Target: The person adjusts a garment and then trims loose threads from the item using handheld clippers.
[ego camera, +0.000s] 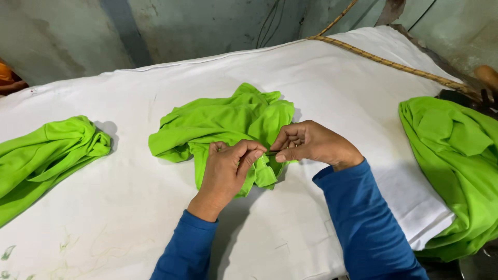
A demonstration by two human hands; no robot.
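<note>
White padded surface against a stained grey wall. Crumpled green garment at centre, pinched in the grip of left hand and right hand. Green piles at both edges; bare cloth between.

no packages, labels, signs or screens show in this view.
</note>
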